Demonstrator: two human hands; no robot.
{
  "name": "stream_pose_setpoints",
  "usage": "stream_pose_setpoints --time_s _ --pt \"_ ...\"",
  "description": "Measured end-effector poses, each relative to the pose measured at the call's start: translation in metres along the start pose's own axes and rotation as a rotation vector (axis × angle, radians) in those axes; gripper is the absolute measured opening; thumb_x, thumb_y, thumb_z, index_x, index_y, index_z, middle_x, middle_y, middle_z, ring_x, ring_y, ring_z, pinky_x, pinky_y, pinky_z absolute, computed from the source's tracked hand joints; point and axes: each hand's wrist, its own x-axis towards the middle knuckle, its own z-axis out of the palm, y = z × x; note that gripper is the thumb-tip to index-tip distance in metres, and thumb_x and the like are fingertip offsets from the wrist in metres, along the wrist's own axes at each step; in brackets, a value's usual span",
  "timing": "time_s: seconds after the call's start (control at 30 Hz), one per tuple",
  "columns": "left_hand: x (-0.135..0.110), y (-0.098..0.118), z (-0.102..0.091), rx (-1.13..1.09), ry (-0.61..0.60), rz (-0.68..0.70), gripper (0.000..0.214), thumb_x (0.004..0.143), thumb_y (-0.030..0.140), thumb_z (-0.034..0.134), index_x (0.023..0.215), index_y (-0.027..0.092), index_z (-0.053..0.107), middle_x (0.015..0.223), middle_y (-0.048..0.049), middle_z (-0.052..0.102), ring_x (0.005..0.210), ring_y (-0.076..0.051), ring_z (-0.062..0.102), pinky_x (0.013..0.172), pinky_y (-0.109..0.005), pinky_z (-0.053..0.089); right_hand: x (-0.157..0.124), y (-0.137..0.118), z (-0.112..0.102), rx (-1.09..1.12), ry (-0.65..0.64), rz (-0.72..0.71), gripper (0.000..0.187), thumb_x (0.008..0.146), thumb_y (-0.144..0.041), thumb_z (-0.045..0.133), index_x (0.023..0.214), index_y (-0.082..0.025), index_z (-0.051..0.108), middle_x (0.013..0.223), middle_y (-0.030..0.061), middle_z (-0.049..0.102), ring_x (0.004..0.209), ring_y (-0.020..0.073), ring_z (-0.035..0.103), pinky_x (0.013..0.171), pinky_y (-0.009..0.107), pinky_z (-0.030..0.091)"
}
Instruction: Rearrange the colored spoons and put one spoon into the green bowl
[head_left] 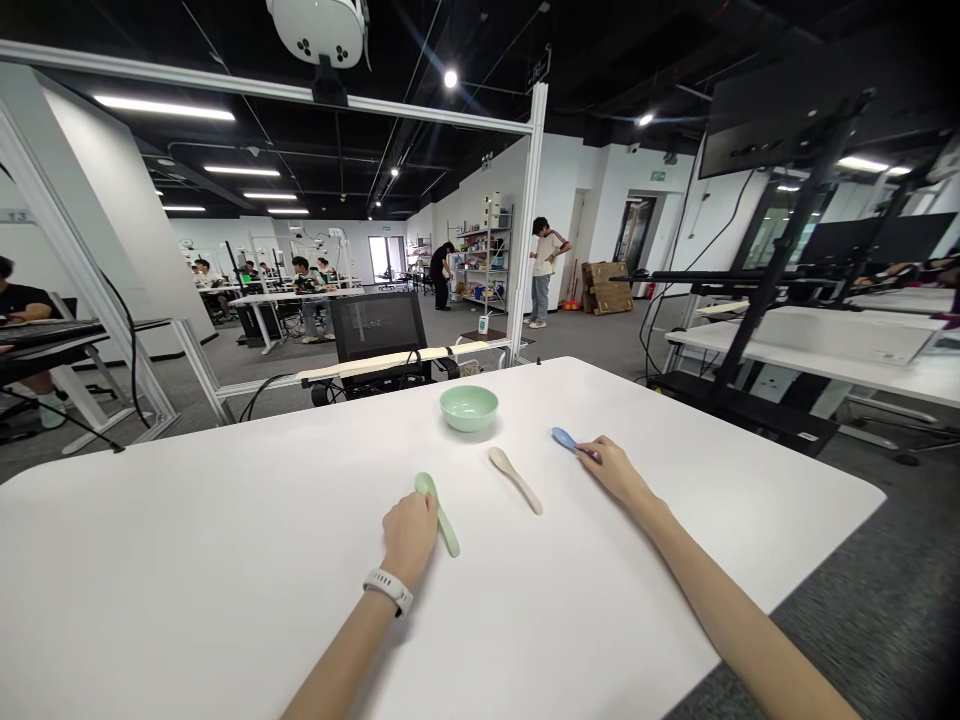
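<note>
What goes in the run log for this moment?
left hand on green spoon | right hand on blue spoon | beige spoon between them | green bowl beyond

The head camera looks forward and down at the left hand and right hand.

Pale mint green is colouring the bowl, and a matching green is running along the left spoon. Plain beige is covering the middle spoon, while soft periwinkle blue is tinting the right spoon. The tabletop is showing solid white, and the watch strap is matching it. Beyond, the office chair is showing black, and a white T-shirt is carrying dark sleeve stripes edged with red.
</note>
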Motion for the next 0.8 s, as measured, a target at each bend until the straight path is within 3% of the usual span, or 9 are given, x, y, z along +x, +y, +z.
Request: stream_pose_setpoints --time_s 0.3,0.5,0.8 --pt "0.0011 -0.0013 0.0016 -0.009 0.012 -0.001 0.055 0.103 0.035 0.023 0.102 0.016 0.074 0.116 -0.0150 0.082 0.106 -0.026 0.074 0.084 -0.034 0.045 0.0000 -0.0003 -0.0007 -0.012 -0.009 0.012 0.050 0.093 -0.061 0.056 0.104 -0.021 0.083 0.097 0.0115 0.069 0.083 0.0246 0.066 0.084 0.036 0.053" --pt "0.0001 -0.0007 0.0002 -0.016 -0.007 0.003 0.056 0.103 0.035 0.024 0.097 0.017 0.076 0.111 -0.0142 0.083 0.103 -0.025 0.075 0.086 -0.035 0.046 0.0009 0.0035 0.0014 -0.022 0.005 -0.005 0.064 0.092 -0.070 0.050 0.108 -0.018 0.082 0.096 0.0124 0.070 0.082 0.0254 0.066 0.084 0.037 0.053" --pt "0.0009 -0.0025 0.0019 -0.028 -0.015 -0.003 0.050 0.107 0.045 0.034 0.104 0.016 0.074 0.108 -0.0098 0.081 0.103 -0.021 0.073 0.098 -0.041 0.050 0.0022 0.0082 0.0019 -0.010 0.009 -0.001 0.064 0.089 -0.075 0.051 0.103 -0.021 0.081 0.096 0.0109 0.070 0.084 0.0262 0.066 0.086 0.038 0.053"
